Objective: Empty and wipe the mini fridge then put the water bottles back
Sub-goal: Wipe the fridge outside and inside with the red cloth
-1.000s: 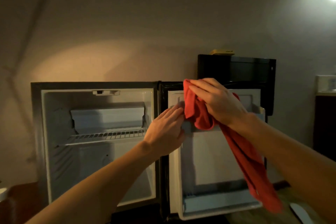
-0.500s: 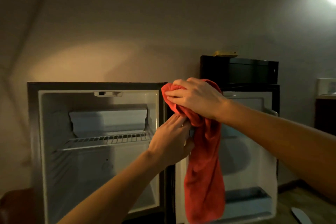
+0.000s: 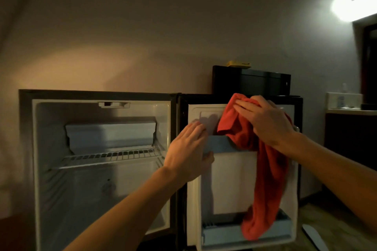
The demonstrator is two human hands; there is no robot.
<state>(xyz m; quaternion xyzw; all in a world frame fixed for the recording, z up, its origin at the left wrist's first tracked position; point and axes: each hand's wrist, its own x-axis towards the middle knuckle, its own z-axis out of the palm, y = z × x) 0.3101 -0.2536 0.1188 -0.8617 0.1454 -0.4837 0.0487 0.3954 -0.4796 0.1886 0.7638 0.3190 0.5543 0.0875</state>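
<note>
The right hand has carried the red cloth rightwards from the fridge door's hinge edge to its upper shelf, fingers curled over the bunched top. The left hand, fingers straight, now grips that shelf's left end, and the mini fridge stands open and emptied.

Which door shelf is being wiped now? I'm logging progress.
The upper door shelf: the red cloth drapes over it and the left hand grips it, unlike the lower shelf.
</note>
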